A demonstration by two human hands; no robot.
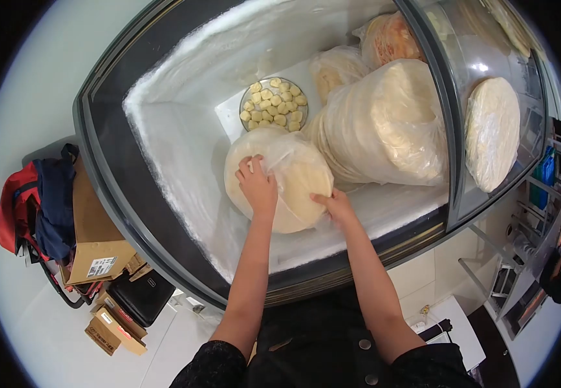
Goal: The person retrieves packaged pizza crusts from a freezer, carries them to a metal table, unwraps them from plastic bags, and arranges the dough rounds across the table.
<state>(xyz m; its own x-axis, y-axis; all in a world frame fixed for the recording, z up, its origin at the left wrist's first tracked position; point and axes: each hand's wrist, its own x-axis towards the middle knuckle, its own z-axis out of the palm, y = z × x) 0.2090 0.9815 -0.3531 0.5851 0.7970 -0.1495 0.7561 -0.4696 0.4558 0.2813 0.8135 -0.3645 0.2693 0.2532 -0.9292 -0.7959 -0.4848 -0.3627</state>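
A bag of round, pale flatbreads [300, 178] in clear plastic lies in the lower middle of an open chest freezer. On its upper left side, my left hand [258, 184] has its fingers curled on the plastic. My right hand [338, 205] grips the right edge, thumb on top and the other fingers hidden underneath. Just beyond the bag, a round tray [302, 90] carries many small pale yellow pieces. To the right, a large wrapped stack of similar flat rounds [397, 119] leans on its side.
Frost coats the freezer's inner wall [183, 187]. Behind the stack are a smaller bag [338, 68] and a bag with orange-red contents [393, 39]. A wrapped disc [494, 132] rests on the glass lid at right. Cardboard boxes [99, 226] stand outside at left.
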